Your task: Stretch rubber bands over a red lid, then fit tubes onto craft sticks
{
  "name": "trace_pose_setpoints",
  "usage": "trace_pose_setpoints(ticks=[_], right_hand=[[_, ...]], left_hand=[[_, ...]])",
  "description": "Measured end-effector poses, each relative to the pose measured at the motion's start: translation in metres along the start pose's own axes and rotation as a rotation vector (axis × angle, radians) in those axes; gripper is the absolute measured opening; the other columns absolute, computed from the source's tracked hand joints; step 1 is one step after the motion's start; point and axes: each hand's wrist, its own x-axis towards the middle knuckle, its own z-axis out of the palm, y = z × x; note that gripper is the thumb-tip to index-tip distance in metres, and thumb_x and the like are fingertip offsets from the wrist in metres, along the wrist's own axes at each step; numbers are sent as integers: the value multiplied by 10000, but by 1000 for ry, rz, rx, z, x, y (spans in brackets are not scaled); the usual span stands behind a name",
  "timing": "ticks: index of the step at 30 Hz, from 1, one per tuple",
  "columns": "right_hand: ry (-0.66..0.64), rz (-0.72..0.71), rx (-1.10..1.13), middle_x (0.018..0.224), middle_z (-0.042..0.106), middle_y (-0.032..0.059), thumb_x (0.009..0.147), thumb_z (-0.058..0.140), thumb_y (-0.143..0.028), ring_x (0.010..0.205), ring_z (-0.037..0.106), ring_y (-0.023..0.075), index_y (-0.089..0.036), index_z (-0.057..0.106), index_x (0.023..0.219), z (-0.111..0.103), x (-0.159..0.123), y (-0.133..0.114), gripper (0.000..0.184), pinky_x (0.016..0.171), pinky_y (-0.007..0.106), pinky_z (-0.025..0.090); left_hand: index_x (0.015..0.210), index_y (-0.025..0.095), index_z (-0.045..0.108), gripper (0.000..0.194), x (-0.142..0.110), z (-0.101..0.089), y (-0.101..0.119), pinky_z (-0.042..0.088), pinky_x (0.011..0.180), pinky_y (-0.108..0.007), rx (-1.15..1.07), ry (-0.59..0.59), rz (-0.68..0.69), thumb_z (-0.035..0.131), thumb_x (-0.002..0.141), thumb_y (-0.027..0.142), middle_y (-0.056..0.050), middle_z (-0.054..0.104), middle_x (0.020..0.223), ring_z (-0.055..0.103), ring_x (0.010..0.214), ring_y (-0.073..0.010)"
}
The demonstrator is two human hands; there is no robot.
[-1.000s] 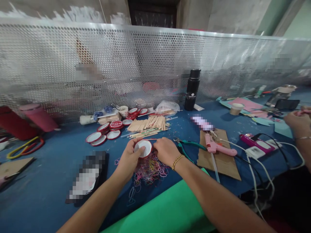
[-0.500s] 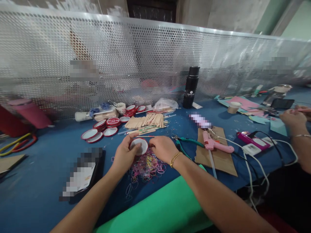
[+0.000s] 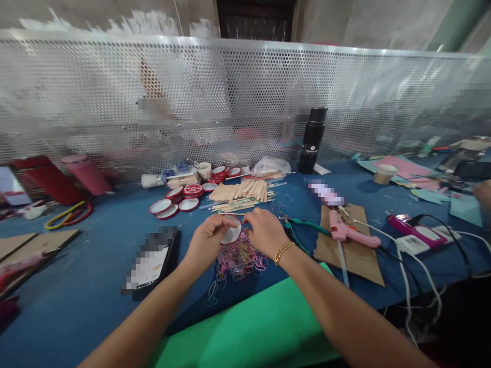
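Observation:
A white round lid with a red rim [image 3: 231,234] is tilted up between my hands, above a loose heap of coloured rubber bands [image 3: 240,260]. My left hand [image 3: 209,239] is closed at the lid's left side, its thumb and forefinger reaching over the white face. At the right edge of the rim, the bent fingers of my right hand [image 3: 265,232] are closed; whatever they pinch is hidden. Behind the hands lies a pile of flat wooden sticks [image 3: 241,191]. More red-rimmed lids [image 3: 188,204] lie to its left.
Left of my forearm is a black phone [image 3: 153,263]. Teal pliers [image 3: 307,225] and a pink glue gun [image 3: 351,232] on cardboard [image 3: 368,266] lie at right, with cables beyond. A black bottle [image 3: 312,143] stands before the perforated metal screen [image 3: 261,92]. Another person's hand shows at far right.
My left thumb and forefinger have shifted from the lid's lower face toward its upper edge. My right fingers stay by the rim. The camera view has swung slightly left.

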Motion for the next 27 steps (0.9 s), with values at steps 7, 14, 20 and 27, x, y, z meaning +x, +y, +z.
trace_pose_setpoints(ticks=[7,14,20,27], right_hand=[[-101,-290,38,834,770,48,896,698,-462,864,692,215,-211,785,806,-5,-17,-33,280,752,305,460],[-261,-680,-89,891,772,111,844,694,-579,929,673,306,-150,798,893,10,-57,-84,444,823,447,503],[-347,-678,-94,899,777,103,899,689,-364,905,692,276,-141,778,871,10,-56,-91,242,755,401,526],[-170,-567,-166,868,779,113,878,748,-415,937,695,295,-148,774,871,20,-36,-86,268,812,432,519]], left_hand=[[831,216,749,186,4,-26,25,499,770,-335,39,93,6,570,823,268,-54,764,935,668,858,-232],[819,201,749,176,5,-35,41,466,685,-299,-7,221,-31,602,823,298,-53,761,899,642,808,-216],[786,207,740,154,-8,-16,48,431,635,-290,-127,179,-91,591,806,238,-28,736,810,589,692,-180],[759,215,753,162,6,1,61,415,633,-283,-230,209,-69,598,793,186,-15,711,783,555,681,-172]])
